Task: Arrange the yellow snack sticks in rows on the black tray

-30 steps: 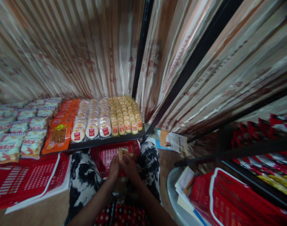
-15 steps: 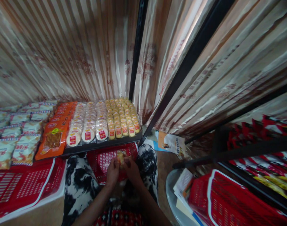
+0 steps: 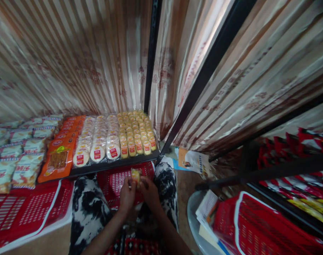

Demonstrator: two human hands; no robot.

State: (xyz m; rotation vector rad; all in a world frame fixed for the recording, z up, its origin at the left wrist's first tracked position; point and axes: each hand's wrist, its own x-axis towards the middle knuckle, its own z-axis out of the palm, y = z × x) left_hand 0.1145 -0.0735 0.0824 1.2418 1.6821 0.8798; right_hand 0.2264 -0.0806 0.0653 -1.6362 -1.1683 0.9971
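Note:
Between my knees, a small yellow wrapped snack (image 3: 135, 175) is pinched in the fingers of both hands. My left hand (image 3: 127, 193) grips its left side, and my right hand (image 3: 149, 191) has its fingers closed on the right side. Below and behind the snack lies a red plastic basket (image 3: 104, 184) with a slotted wall. Just beyond it, a dark shelf (image 3: 97, 168) carries rows of similar yellow wrapped snacks (image 3: 137, 136), round white wrapped crackers (image 3: 97, 152) and orange snack packets (image 3: 57, 154).
Pale blue-white snack bags (image 3: 27, 166) fill the shelf's left end. Another red basket (image 3: 31, 209) sits below it. Black posts (image 3: 152, 53) and a curtain (image 3: 103, 53) stand behind. To the right are a red basket (image 3: 264, 226), a grey stool (image 3: 193, 212) and a rack with red packets (image 3: 280, 150).
The view has shifted slightly. The snack is turned a little between my fingers, and more of its yellow wrapper shows above them. Both hands keep hold of it.

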